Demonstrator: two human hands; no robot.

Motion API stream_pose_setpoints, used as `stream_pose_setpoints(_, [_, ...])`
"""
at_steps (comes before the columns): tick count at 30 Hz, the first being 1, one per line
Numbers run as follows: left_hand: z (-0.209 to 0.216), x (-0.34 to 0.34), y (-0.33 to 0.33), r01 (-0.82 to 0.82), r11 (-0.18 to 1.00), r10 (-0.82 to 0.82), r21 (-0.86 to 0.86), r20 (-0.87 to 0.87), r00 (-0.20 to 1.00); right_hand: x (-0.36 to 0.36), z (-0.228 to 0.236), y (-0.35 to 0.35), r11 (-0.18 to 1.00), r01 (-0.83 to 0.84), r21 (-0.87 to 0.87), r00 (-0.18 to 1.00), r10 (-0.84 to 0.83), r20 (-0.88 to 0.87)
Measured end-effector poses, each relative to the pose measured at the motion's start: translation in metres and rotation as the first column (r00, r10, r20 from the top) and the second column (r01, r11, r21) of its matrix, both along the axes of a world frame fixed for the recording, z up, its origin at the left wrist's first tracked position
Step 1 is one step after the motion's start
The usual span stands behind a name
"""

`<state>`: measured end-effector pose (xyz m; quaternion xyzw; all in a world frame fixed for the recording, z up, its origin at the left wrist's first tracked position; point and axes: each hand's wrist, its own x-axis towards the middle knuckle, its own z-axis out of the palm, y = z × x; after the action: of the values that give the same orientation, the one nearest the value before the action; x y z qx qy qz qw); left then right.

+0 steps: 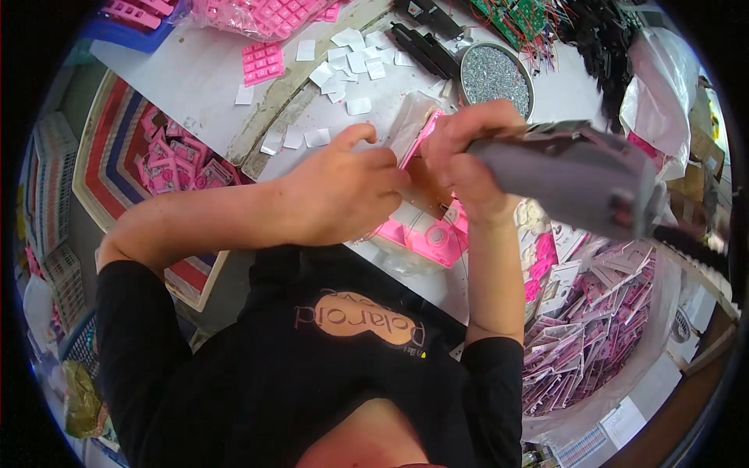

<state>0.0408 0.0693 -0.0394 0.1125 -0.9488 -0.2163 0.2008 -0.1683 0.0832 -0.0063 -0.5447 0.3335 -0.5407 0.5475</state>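
Note:
My right hand point(472, 156) is wrapped round a grey power screwdriver point(569, 183), held lying over with its black cord end to the right. Its tip is hidden behind my fingers. Below the hands a pink plastic case point(441, 243) with a brown board point(425, 187) and a round part lies on clear wrapping. My left hand point(355, 183) is beside the case's left edge, fingers curled and index finger bent up. What its fingertips hold, if anything, is hidden. A round tin of small metal screws point(493, 76) stands just beyond my right hand.
White paper squares point(343, 70) and a pink keypad point(262, 64) lie on the table point(195, 86). Black parts point(425, 48) and wired green circuit boards point(511, 19) are at the back. Pink parts fill a striped basket point(117, 160) at left and a large bag point(593, 327) at right.

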Motion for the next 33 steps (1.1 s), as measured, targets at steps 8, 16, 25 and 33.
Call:
stream_pose_setpoints(8, [0.006, 0.012, 0.042, -0.104, 0.974, 0.131, 0.203, -0.125, 0.983, -0.058, 0.048, 0.031, 0.880, 0.430, -0.203, 0.885, -0.455, -0.100])
stream_pose_setpoints(16, [-0.011, -0.016, 0.039, 0.027, 0.991, -0.028, 0.132, 0.007, 1.000, -0.053, -0.002, 0.114, 0.703, 0.674, -0.225, 0.503, -0.661, -0.557])
stream_pose_setpoints(25, [-0.008, -0.030, 0.020, -0.084, 0.928, 0.131, 0.363, -0.105, 0.986, -0.030, 0.000, 0.075, 0.970, 0.105, 0.221, 0.764, 0.064, -0.642])
stream_pose_setpoints(33, [0.004, -0.029, 0.025, -0.237, 0.784, 0.328, 0.573, -0.057, 0.943, -0.026, -0.006, 0.069, 0.997, 0.046, 0.054, 0.700, 0.007, -0.714])
